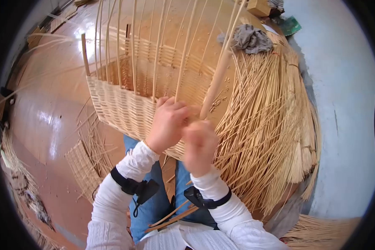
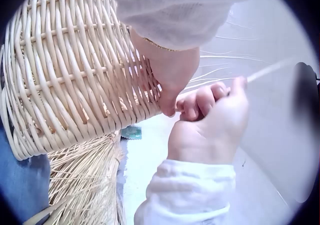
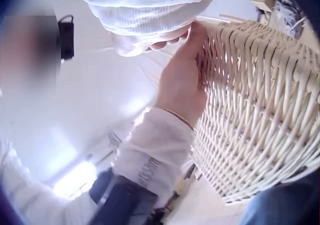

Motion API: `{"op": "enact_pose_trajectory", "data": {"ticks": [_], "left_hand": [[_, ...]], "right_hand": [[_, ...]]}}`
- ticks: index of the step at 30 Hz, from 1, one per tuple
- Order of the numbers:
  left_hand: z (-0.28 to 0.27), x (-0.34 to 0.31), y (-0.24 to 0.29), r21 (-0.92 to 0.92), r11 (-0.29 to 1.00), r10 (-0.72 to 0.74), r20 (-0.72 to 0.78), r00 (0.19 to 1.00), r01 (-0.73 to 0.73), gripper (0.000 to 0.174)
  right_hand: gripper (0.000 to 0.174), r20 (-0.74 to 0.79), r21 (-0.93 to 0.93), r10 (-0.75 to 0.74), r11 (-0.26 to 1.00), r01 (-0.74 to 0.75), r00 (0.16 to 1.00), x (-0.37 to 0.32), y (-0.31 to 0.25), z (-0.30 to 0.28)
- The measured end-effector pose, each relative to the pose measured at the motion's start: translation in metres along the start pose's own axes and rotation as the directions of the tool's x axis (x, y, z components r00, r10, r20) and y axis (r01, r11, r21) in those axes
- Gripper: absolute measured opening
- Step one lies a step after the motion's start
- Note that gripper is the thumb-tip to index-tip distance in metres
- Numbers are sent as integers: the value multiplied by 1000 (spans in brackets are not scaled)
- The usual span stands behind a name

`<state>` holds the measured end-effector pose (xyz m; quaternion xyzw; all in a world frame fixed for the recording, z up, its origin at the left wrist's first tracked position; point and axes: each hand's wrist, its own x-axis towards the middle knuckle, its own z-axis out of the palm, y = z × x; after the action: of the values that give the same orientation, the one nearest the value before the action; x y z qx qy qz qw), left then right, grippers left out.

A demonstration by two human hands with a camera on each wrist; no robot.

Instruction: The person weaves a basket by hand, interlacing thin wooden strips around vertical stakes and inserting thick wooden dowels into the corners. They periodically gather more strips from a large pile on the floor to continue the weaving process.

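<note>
The woven basket (image 1: 125,106) lies tilted over the person's knees, with tall upright stakes (image 1: 156,54) rising from its rim. The left hand (image 1: 166,125) grips the rim at the basket's near right corner, its thumb against the weave in the left wrist view. Just right of it, the right hand (image 1: 201,146) has its fingers curled round a pale strand (image 2: 270,69) that extends beyond the fist in the left wrist view. Both hands are close together at the rim. In the right wrist view the right hand (image 3: 150,46) is partly hidden by its sleeve.
A large heap of loose strands (image 1: 266,125) lies on the floor to the right, with a grey cloth (image 1: 252,38) at its top end. On the left are a flat woven piece (image 1: 82,168) and scattered strands. A pale blue surface (image 1: 341,125) borders the heap.
</note>
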<state>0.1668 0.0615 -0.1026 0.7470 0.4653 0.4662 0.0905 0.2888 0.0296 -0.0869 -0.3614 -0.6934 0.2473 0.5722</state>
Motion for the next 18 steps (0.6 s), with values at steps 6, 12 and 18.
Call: {"op": "enact_pose_trajectory", "data": {"ticks": [6,12,18], "left_hand": [[-16,-12,-12,-100,992,83,67,994,-76,38],[-20,-37,-10,-814,539,-367,4,930,217,50],[-44,-42,-17,-915,346,-503,4,864,206,42]], "right_hand": [[40,111,-309,-8,950,42,994,28,-26,21],[32,69,150,246,956,-253,967,25,-31,24],[46,352,24,210,972,-234,912,54,3,-8]]}}
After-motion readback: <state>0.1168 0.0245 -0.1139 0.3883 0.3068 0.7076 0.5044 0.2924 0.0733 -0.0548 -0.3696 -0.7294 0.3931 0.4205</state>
